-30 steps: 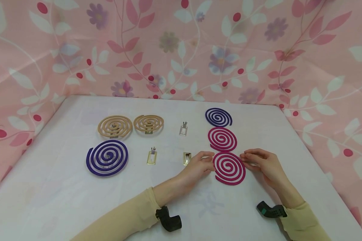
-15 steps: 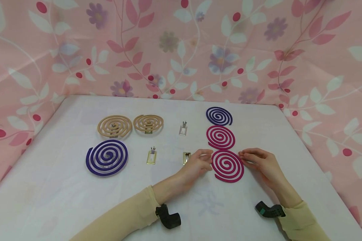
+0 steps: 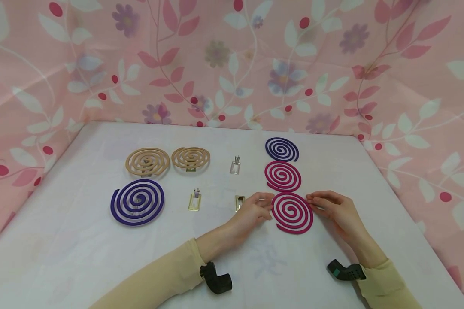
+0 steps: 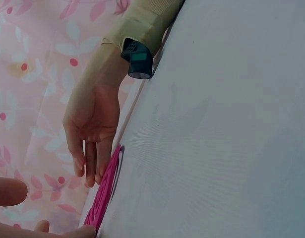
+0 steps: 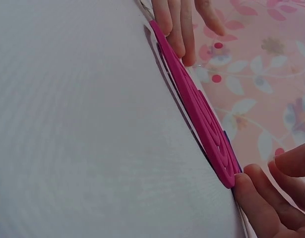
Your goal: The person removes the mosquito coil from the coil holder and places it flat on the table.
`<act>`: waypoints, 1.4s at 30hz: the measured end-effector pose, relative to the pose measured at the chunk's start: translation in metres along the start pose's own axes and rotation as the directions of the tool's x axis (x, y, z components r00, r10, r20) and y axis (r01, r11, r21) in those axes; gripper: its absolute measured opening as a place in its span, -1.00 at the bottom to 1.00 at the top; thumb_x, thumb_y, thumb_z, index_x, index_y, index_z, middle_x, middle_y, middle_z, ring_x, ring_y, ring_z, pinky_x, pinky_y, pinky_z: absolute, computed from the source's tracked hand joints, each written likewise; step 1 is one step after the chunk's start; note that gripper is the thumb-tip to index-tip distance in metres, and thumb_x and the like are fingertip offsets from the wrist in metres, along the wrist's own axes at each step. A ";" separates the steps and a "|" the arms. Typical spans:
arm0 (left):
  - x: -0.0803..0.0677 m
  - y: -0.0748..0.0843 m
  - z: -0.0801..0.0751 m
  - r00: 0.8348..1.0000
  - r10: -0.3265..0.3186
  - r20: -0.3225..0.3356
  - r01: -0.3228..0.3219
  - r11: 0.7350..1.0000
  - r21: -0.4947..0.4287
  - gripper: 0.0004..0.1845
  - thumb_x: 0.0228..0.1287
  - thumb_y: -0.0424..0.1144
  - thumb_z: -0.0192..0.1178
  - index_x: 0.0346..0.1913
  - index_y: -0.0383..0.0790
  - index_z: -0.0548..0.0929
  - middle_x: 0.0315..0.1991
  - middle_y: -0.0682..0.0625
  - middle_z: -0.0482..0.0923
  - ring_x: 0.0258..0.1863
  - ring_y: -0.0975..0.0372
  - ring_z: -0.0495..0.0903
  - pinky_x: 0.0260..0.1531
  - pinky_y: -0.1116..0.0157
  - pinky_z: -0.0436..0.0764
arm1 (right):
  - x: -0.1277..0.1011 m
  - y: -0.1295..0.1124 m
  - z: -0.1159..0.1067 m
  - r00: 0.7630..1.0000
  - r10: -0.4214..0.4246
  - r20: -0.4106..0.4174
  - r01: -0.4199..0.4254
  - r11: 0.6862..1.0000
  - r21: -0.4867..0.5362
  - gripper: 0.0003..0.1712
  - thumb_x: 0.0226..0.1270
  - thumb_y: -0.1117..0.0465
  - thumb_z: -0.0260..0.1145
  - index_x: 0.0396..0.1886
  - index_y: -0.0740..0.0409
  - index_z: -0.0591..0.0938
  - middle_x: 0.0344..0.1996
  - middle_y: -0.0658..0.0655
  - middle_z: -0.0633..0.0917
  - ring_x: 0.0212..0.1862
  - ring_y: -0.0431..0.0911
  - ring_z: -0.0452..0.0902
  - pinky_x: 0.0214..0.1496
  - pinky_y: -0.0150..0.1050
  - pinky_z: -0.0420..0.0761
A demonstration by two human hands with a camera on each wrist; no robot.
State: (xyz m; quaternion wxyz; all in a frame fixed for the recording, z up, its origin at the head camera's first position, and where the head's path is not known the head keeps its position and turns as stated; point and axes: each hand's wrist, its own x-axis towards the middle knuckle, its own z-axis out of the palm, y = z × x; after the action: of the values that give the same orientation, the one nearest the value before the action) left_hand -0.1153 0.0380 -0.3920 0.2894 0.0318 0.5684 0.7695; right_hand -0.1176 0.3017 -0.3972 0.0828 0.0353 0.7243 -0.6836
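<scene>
Flat on the white bench (image 3: 81, 240): a magenta spiral mosquito coil (image 3: 292, 213), nearest of a row of three. Touched at its left rim by the fingertips of the left hand (image 3: 253, 211), fingers loosely extended, nothing gripped. Touched at its right rim by the fingertips of the right hand (image 3: 334, 209), fingers likewise fairly straight and resting along the edge. Just beyond the near coil, edge to edge: a second magenta spiral coil (image 3: 283, 176); beyond that, a small dark purple spiral coil (image 3: 281, 149). Just left of the near coil, beside the left hand: a small brass metal coil stand (image 3: 239, 202). Further left: another brass stand (image 3: 194, 201), then a large purple spiral coil (image 3: 137, 201). Well left and beyond: two tan spiral coils (image 3: 147, 162) side by side, and a silver metal stand (image 3: 235, 165).
</scene>
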 end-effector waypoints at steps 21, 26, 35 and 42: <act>-0.006 0.006 -0.006 1.000 0.010 0.000 -0.010 0.999 0.045 -0.45 0.08 -0.45 0.05 0.22 -0.31 0.34 0.32 -0.18 0.27 0.33 0.00 0.24 0.33 0.06 0.22 | 0.000 -0.007 0.002 0.998 -0.041 -0.040 0.040 0.999 -0.023 -0.46 0.32 0.17 0.23 0.16 0.45 0.40 -0.02 0.15 0.65 0.00 -0.12 0.61 0.02 -0.30 0.56; -0.025 0.021 -0.029 0.999 0.040 0.019 -0.041 0.996 0.077 -0.47 0.18 -0.42 0.02 0.26 -0.30 0.31 0.34 -0.19 0.26 0.35 0.01 0.24 0.31 0.06 0.26 | 0.001 -0.027 0.014 0.994 -0.096 -0.045 0.093 0.994 -0.062 -0.47 0.33 0.13 0.22 0.18 0.36 0.41 0.06 0.19 0.59 0.04 -0.09 0.58 0.04 -0.31 0.56; -0.060 0.040 -0.075 0.992 0.126 -0.021 -0.122 0.982 0.143 -0.48 0.22 -0.45 0.00 0.28 -0.35 0.28 0.32 -0.30 0.26 0.31 -0.06 0.27 0.23 0.16 0.39 | 0.005 -0.054 0.057 0.989 -0.142 0.051 0.145 0.989 -0.040 -0.52 0.35 0.15 0.20 0.20 0.27 0.42 0.09 0.21 0.54 0.10 0.03 0.52 0.08 -0.32 0.54; -0.082 0.056 -0.104 0.970 0.208 -0.129 -0.177 0.960 0.217 -0.46 0.26 -0.49 -0.06 0.32 -0.38 0.20 0.33 -0.29 0.25 0.32 -0.06 0.26 0.23 0.23 0.38 | 0.011 -0.062 0.095 0.989 -0.123 0.080 0.123 0.992 -0.003 -0.48 0.33 0.14 0.22 0.23 0.21 0.41 0.16 0.22 0.48 0.14 0.03 0.47 0.15 -0.23 0.52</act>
State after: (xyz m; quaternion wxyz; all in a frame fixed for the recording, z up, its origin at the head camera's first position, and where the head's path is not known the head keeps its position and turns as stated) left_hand -0.1094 -0.1009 -0.3559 0.1644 0.0585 0.6585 0.7320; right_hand -0.1315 0.2024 -0.3427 0.0693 -0.0369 0.7239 -0.6854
